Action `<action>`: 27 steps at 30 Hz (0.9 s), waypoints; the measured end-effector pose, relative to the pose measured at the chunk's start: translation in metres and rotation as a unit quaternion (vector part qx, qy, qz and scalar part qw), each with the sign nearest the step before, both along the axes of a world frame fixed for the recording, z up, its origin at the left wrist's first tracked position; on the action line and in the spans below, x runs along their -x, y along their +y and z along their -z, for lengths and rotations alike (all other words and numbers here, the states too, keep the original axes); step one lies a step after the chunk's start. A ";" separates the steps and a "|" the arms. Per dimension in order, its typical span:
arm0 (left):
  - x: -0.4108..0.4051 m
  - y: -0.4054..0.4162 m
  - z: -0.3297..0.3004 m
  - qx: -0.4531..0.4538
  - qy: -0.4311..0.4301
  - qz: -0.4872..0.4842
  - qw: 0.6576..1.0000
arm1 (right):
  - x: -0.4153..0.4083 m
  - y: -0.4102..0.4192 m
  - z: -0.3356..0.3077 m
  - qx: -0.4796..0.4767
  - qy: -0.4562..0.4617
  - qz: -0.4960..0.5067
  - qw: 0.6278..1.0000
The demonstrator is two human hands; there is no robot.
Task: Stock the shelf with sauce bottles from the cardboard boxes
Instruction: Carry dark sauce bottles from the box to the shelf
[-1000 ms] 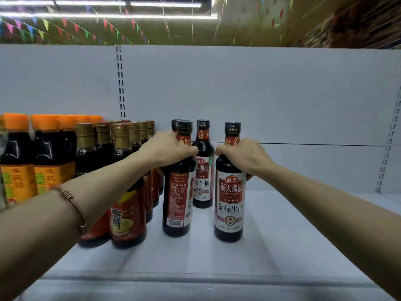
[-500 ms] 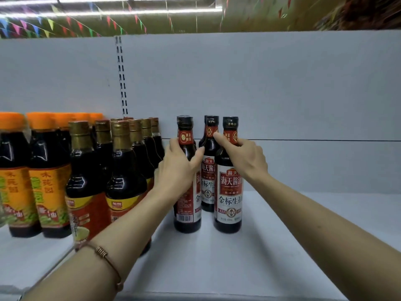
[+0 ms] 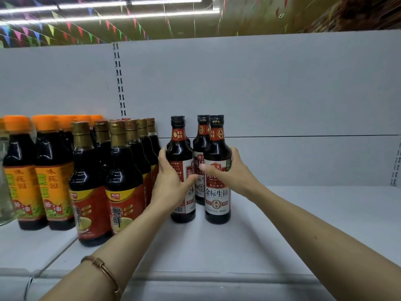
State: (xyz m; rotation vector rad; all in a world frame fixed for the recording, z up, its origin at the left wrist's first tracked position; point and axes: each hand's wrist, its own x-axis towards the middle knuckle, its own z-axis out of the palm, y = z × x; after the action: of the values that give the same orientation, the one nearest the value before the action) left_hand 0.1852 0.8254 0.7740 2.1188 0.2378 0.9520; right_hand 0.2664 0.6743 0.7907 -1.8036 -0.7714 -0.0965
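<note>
Left hand (image 3: pixel 171 183) and right hand (image 3: pixel 233 173) each gripping one of three black-capped sauce bottles (image 3: pixel 217 170), white shelf (image 3: pixel 303 224) beneath, strip-lit ceiling (image 3: pixel 195 18) above

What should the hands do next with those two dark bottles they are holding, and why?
Probably slide both bottles back a little, then let go. The left hand holds the left front bottle and the right hand holds the right front bottle. Both stand upright on the white shelf, with another bottle close behind, beside the gold-capped bottles.
</note>
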 end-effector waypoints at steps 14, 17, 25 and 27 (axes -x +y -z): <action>0.006 0.008 0.001 0.103 0.059 0.019 0.993 | 0.006 -0.014 0.001 0.014 0.054 -0.065 0.996; 0.002 -0.001 0.005 0.109 0.061 -0.022 0.992 | 0.008 -0.011 0.012 0.020 0.050 -0.037 0.998; 0.007 0.008 0.016 0.008 0.024 -0.060 0.998 | 0.012 -0.006 0.020 -0.006 0.043 -0.005 0.999; 0.010 0.011 0.018 -0.001 0.021 -0.051 0.998 | 0.012 -0.002 0.022 -0.009 0.030 0.009 0.999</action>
State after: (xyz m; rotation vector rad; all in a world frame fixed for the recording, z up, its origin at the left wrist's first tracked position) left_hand 0.1756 0.8365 0.7557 2.1462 0.3689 0.9668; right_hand 0.2545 0.6720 0.7690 -1.7881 -0.7092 -0.0604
